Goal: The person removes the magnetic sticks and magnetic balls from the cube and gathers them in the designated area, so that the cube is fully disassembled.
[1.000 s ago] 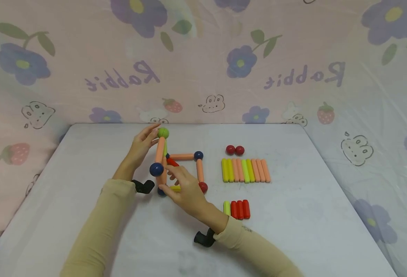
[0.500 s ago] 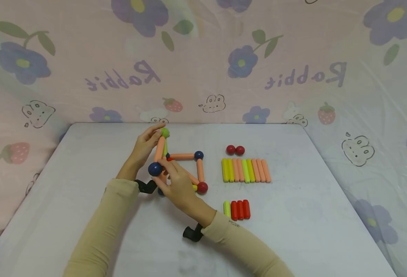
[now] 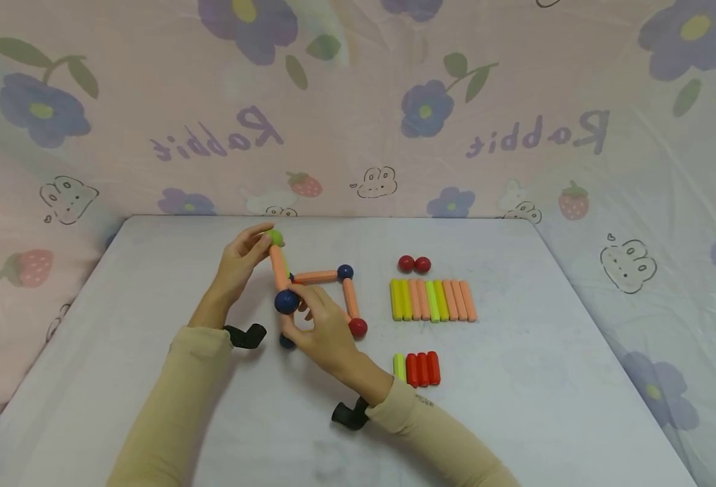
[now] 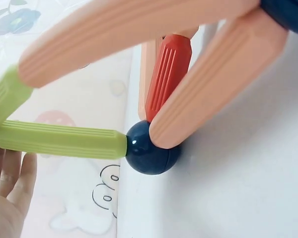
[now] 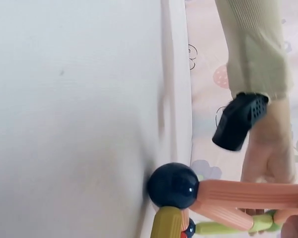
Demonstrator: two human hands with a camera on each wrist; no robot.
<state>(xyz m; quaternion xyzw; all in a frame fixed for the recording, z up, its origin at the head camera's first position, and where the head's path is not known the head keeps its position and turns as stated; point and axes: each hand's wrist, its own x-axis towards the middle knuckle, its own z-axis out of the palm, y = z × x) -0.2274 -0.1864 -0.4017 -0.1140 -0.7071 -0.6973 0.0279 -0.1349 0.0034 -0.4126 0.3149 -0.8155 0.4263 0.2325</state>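
A frame of magnetic building sticks and balls stands on the left half of the table. My left hand holds its raised green ball between thumb and fingers. With thumb and index finger my right hand pinches the raised blue ball at the near side. A peach stick joins these two balls. In the left wrist view, a light green stick runs from beside my left fingers down to a lower blue ball, where a red stick also meets. My right hand partly hides the base.
Right of the frame lies a row of yellow, peach and green sticks, with two red balls behind it. Closer to me are several red sticks beside a green one. A patterned cloth hangs behind the table.
My right fingers have moved up from below onto the raised blue ball. That ball has shifted slightly right, while my left hand and the green ball have shifted left.
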